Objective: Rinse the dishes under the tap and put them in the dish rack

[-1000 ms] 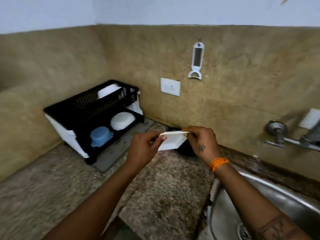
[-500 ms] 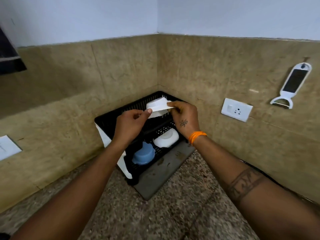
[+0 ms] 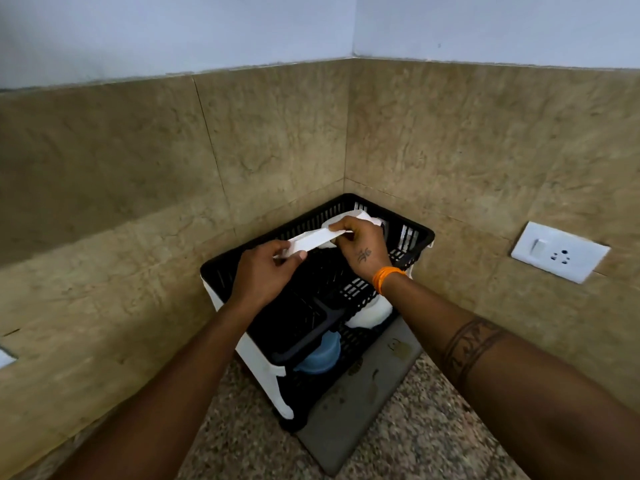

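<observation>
Both hands hold one white dish (image 3: 313, 240) above the top tier of the black dish rack (image 3: 349, 289), which stands in the corner of the speckled table (image 3: 415, 445). Left hand (image 3: 266, 271) pinches the dish's near end with curled fingers (image 3: 298, 255); right hand (image 3: 360, 245), wearing an orange wristband (image 3: 384, 277), grips the far end. Another white dish (image 3: 363, 216) sits behind in the top tier. Below, a blue bowl (image 3: 320, 353) and a white bowl (image 3: 369, 317) rest on the lower tier.
</observation>
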`<action>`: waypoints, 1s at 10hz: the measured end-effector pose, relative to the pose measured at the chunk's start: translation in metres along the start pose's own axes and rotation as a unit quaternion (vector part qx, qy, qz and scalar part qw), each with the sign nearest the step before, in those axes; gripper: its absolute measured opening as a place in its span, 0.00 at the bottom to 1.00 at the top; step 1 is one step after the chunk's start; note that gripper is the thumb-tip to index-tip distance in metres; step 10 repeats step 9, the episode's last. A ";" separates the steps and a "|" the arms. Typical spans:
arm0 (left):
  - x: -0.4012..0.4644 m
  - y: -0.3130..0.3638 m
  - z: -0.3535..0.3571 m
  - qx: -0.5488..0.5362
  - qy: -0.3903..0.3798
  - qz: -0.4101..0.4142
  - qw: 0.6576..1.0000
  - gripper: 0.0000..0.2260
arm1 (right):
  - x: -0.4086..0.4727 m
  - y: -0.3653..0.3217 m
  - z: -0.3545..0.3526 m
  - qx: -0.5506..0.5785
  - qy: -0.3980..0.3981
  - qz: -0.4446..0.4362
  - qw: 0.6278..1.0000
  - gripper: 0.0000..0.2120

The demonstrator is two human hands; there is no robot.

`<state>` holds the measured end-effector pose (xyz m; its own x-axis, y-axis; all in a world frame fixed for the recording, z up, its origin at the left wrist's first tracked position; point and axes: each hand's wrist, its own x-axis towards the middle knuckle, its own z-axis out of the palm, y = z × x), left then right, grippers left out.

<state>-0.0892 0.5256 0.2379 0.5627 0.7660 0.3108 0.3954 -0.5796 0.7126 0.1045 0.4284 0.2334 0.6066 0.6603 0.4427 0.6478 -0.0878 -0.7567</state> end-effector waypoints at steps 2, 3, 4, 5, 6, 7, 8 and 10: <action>0.013 -0.023 0.017 0.134 -0.010 0.076 0.988 0.12 | 0.014 0.016 0.026 -0.037 -0.042 0.030 0.998 0.11; 0.017 -0.022 0.023 0.159 0.011 0.108 0.981 0.11 | 0.021 0.018 0.028 -0.081 -0.044 0.025 0.995 0.12; 0.017 -0.024 0.026 0.190 0.013 0.134 0.972 0.11 | 0.024 0.019 0.028 -0.121 -0.064 0.027 0.990 0.13; 0.018 -0.026 0.024 0.218 0.003 0.146 0.965 0.09 | 0.017 0.019 0.032 -0.172 -0.109 0.025 0.979 0.14; 0.015 -0.030 0.021 0.201 0.000 0.151 0.968 0.09 | 0.010 0.017 0.036 -0.176 -0.117 0.018 0.977 0.15; 0.011 -0.031 0.018 0.187 -0.004 0.136 0.973 0.08 | 0.009 0.012 0.029 -0.185 -0.126 0.030 0.974 0.17; 0.009 -0.027 0.019 0.164 0.005 0.123 0.979 0.10 | 0.006 0.008 0.020 -0.171 -0.122 0.040 0.977 0.18; 0.004 -0.008 0.022 0.037 0.005 0.100 0.994 0.13 | -0.014 0.000 0.009 -0.040 -0.057 0.097 0.993 0.14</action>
